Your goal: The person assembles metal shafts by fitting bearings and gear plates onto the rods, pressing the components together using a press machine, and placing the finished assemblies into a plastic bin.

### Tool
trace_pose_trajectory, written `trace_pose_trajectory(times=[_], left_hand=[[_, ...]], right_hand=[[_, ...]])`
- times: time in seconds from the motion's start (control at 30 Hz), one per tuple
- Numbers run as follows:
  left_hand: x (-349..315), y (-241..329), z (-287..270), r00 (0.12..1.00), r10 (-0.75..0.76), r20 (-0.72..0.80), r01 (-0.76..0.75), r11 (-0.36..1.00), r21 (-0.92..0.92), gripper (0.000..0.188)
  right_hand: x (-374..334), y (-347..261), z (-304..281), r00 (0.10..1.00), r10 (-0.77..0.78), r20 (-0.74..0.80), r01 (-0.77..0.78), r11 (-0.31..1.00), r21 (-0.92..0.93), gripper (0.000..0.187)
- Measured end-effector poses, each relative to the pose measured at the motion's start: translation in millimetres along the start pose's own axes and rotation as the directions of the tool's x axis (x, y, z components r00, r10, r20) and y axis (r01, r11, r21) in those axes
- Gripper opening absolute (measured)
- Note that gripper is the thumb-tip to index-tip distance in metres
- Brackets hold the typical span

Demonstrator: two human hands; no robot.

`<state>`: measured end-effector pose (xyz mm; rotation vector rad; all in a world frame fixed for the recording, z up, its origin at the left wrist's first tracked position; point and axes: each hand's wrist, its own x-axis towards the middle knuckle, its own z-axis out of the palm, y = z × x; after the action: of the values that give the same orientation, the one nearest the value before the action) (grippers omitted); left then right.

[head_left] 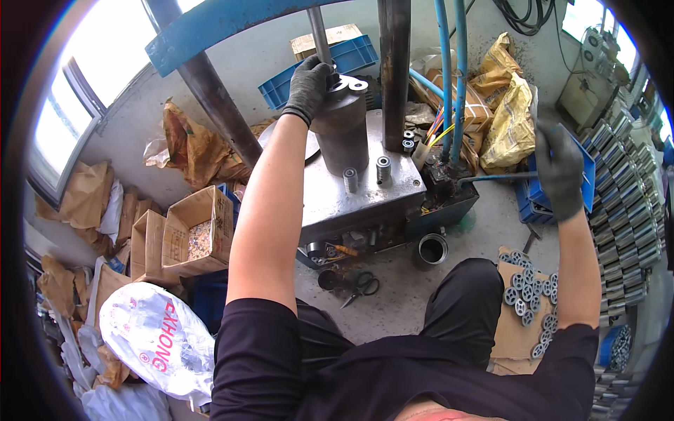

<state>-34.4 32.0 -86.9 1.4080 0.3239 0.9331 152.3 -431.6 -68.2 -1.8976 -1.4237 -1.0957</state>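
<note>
My left hand (309, 88), in a dark glove, is at the top of a dark steel cylinder (340, 130) on the press table. Its fingers are curled closed beside the press rod (319, 35); what they hold is hidden. Flat silvery metal pieces with holes (357, 84) lie on the cylinder's top, next to my fingers. My right hand (560, 168), also gloved, is raised at the right and smeared by motion. The end of a blue lever (498, 177) meets it, but whether the fingers grip it is unclear. Two small ribbed metal cylinders (382, 170) stand on the table's front.
A dark metal pot (430, 250) and scissors (361, 288) are on the floor. Several round metal plates (526, 288) lie on cardboard. Blue crates (537, 200) and stacked metal tubes (621, 210) line the right. Cardboard boxes (200, 235) and a white sack (158, 337) are at left.
</note>
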Motion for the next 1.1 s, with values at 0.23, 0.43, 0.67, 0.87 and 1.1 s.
trace_pose_trajectory(times=[0.23,0.43,0.67,0.87,1.1], left_hand=[[2.0,-0.9,-3.2,0.999,0.053,-0.009,-0.052,0.993,0.11,0.022],[3.6,-3.3,-11.1,0.996,0.084,-0.026,-0.081,0.993,0.091,0.021],[13.8,-11.9,-22.0,0.861,0.184,-0.474,-0.247,0.966,-0.074,0.026],[-9.9,-3.4,4.0,0.93,0.321,-0.177,-0.189,0.835,0.517,0.028],[-140.8,-47.9,-0.1,0.726,0.628,-0.282,-0.457,0.746,0.484,0.022]], right_hand=[[79.5,29.9,65.8,1.0,0.028,0.011,-0.028,0.998,-0.06,0.019],[82.6,38.0,73.4,0.989,0.12,0.086,-0.106,0.982,-0.157,0.023],[85.1,36.4,70.6,0.97,0.174,0.171,-0.147,0.976,-0.163,0.022],[85.6,35.5,71.0,0.969,0.181,0.166,-0.157,0.977,-0.148,0.024],[87.8,34.5,63.8,0.931,0.255,0.26,-0.219,0.963,-0.16,0.028]])
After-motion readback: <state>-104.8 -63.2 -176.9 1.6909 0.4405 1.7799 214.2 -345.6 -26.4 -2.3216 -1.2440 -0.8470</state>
